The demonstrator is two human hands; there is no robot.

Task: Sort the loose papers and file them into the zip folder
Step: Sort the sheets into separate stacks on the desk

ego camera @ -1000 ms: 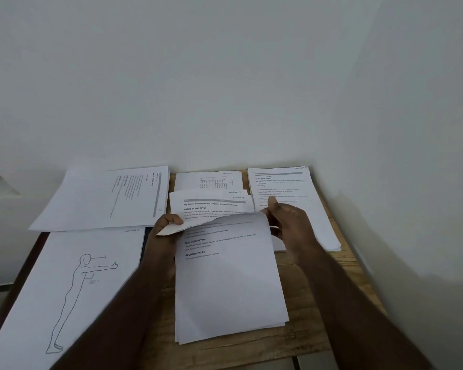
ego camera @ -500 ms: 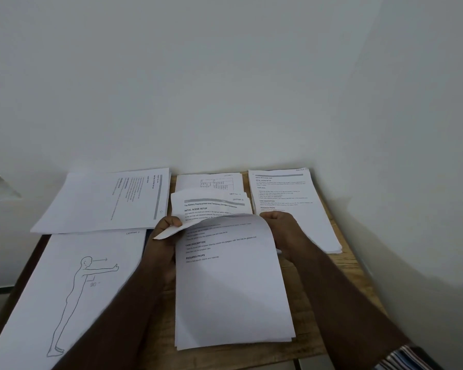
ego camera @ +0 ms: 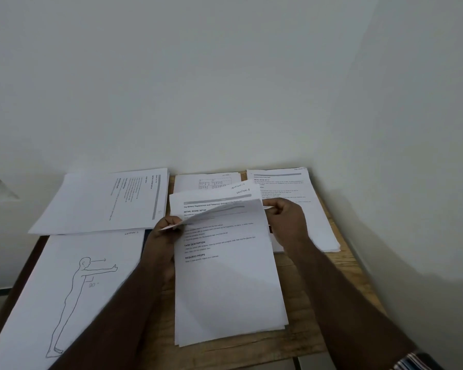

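Since the earlier frame the right hand has lifted off the pile edge and now pinches the top sheet's upper right corner, peeling it up and leftward; the sheet's top curls over more.

Left to right. Drawing sheet: outline of a standing figure, arm out, marked "90°", handwritten section note at top, too small to read. Above it, a sideways stack, print too small to read. Left hand grips the curled top sheet's left corner, fingers curled under it. Centre pile lies on the wooden table; exposed page reads "TASK DESCRIPTION" and "REQUIRED PROPS". Behind it, a sheet headed "Toy Battery Replacement and Temporary Storage…", "INITIAL SCENE SETUP", handwritten "SECTION-3"; another corner beneath it reads "SECTION-4". Farther back, a table page. Right stack near the wall: "INITIAL SCENE SETUP", rest illegible. Striped cuff at bottom right.
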